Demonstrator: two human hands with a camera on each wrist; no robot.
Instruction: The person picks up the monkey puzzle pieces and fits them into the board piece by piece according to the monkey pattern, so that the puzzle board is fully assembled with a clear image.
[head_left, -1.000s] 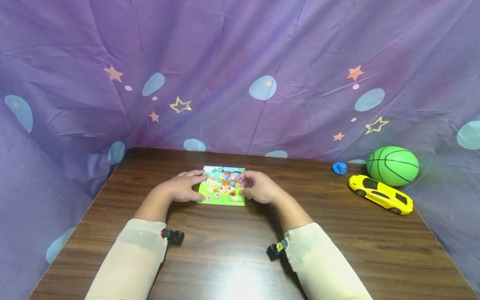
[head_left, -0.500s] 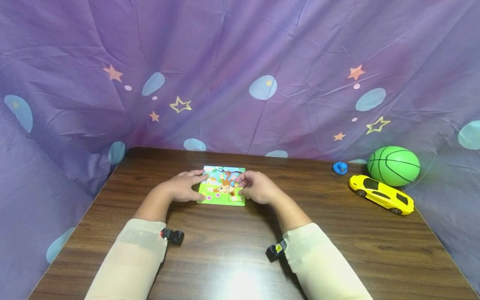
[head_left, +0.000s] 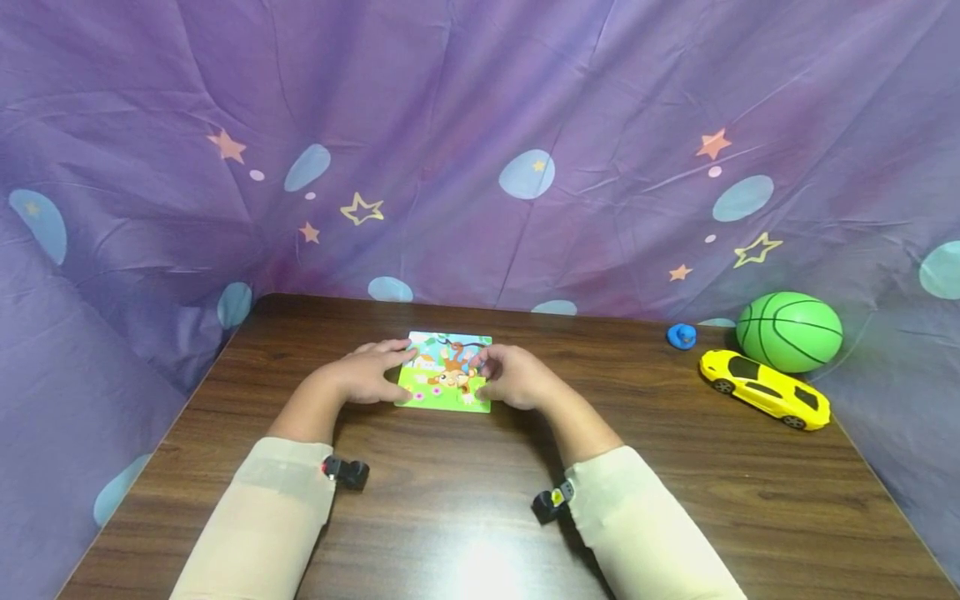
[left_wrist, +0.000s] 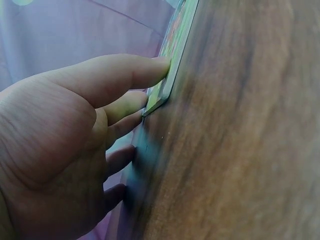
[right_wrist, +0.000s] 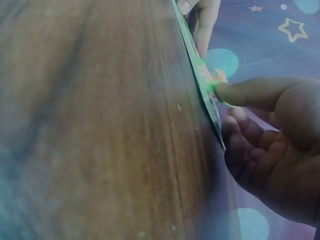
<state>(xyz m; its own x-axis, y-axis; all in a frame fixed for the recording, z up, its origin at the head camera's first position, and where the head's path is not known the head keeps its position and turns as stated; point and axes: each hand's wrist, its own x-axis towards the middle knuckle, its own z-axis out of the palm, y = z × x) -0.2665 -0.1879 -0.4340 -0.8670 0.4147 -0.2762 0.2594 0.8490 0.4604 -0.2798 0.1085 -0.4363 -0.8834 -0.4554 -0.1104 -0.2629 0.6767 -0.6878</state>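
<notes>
A jigsaw puzzle board [head_left: 442,402] with a monkey picture lies flat on the wooden table. At its left side is my left hand [head_left: 367,375], fingers fairly straight and spread; the thumb presses the near-left corner and the index finger touches the far-left part. My right hand [head_left: 519,377] pinches a green puzzle piece [head_left: 471,393] between thumb and fingers over the board's near-right corner. In the right wrist view the puzzle piece [right_wrist: 219,76] stands tilted up from the board, its tabs showing beyond the thumb. The right fingers hide part of the board's right edge.
On the right of the table [head_left: 420,517] stand a yellow toy car [head_left: 765,390], a green ball [head_left: 789,332] and a small blue rubber duck [head_left: 682,337]. A purple curtain [head_left: 450,233] hangs behind the table and along both sides.
The green piece in my right fingers has shifted slightly and shows more clearly over the near-right corner. My right hand has moved only a little. The left hand stays in place.
</notes>
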